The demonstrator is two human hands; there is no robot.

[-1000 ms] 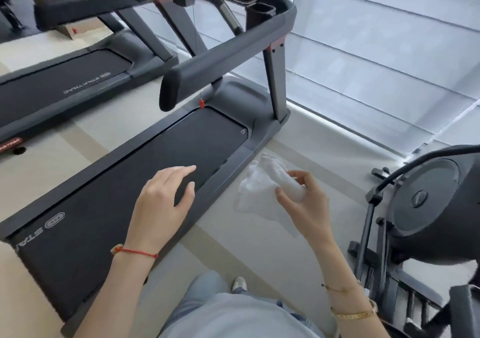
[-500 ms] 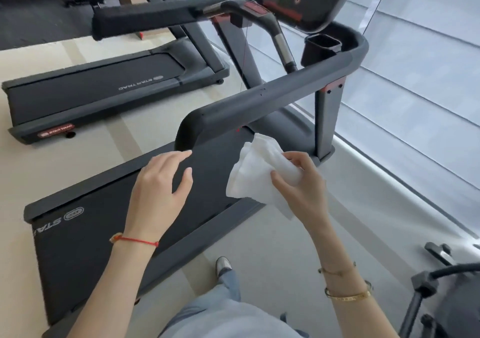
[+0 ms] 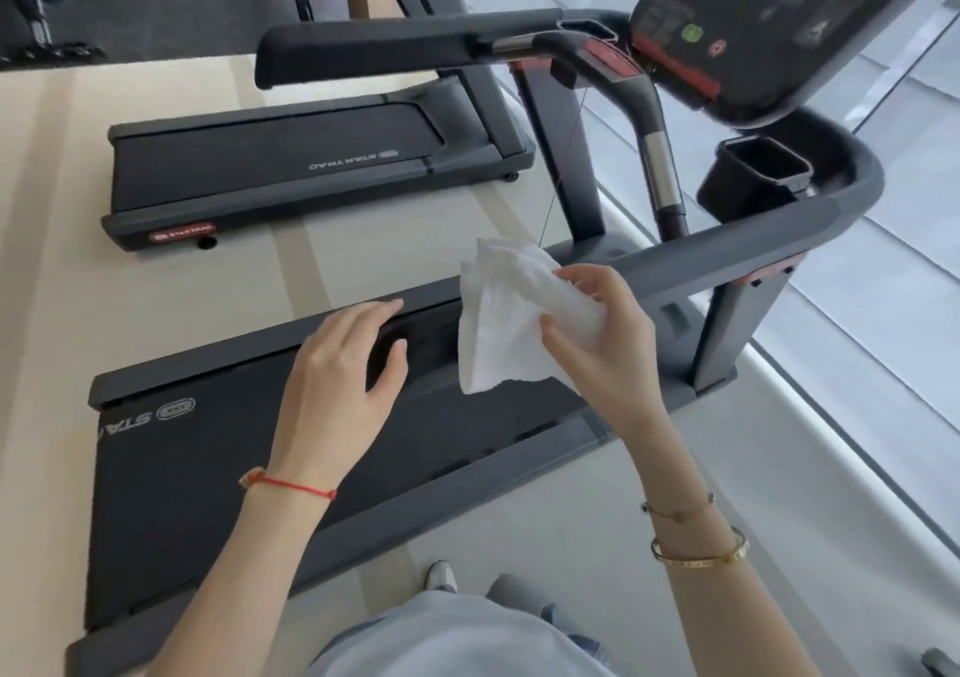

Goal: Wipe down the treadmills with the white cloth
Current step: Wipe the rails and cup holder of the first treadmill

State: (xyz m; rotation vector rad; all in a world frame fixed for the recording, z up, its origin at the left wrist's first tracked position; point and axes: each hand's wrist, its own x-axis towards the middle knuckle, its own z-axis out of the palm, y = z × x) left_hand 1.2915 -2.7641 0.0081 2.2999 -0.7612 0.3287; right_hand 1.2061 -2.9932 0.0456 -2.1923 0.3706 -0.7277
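Observation:
The near treadmill [image 3: 208, 510] lies below me, its black belt running left to right. Its grey side handrail [image 3: 737, 245] curves up to the console [image 3: 769, 26] at the upper right. My right hand [image 3: 597, 343] grips a crumpled white cloth [image 3: 509, 317] in the air, just left of the handrail's near end. My left hand [image 3: 337, 390] hovers open above the belt, fingers spread, holding nothing. A second treadmill [image 3: 291, 167] stands further back on the left.
A black cup holder [image 3: 753, 177] sits beside the console. A red safety cord [image 3: 566, 151] hangs down from it. Windows with grey blinds [image 3: 883, 271] run along the right. Gym equipment on dark flooring [image 3: 156, 11] lies at the back left.
The view has swung up and right, bringing the console and handrail into sight. My right hand with the cloth has risen toward the handrail. The left hand stays open over the belt.

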